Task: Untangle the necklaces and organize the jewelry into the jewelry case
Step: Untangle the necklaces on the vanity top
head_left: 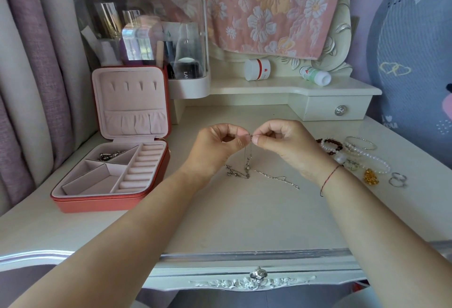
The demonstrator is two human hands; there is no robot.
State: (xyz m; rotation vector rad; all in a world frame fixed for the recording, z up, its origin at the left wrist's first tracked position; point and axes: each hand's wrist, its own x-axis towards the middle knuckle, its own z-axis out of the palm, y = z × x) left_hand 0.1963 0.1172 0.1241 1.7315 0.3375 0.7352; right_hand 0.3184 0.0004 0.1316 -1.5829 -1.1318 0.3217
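Left hand (217, 145), right hand (285, 142): fingers (256, 139) pinched on chain (247, 166) top. Hard tug could cinch chain tighter, snap links.

Tiny silver pieces (111, 156) in jewelry case (80, 200) too small to tell, bracelets (329, 141) partly behind right hand (288, 143)

1 thin red string bracelet (329, 178) circles the bare wrist of the right hand (288, 146).

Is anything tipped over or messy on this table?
Yes. On the back shelf, a white jar and a green-labelled bottle lie on their sides instead of standing. On the table, the silver chains look tangled together, pinched by the left hand and right hand.
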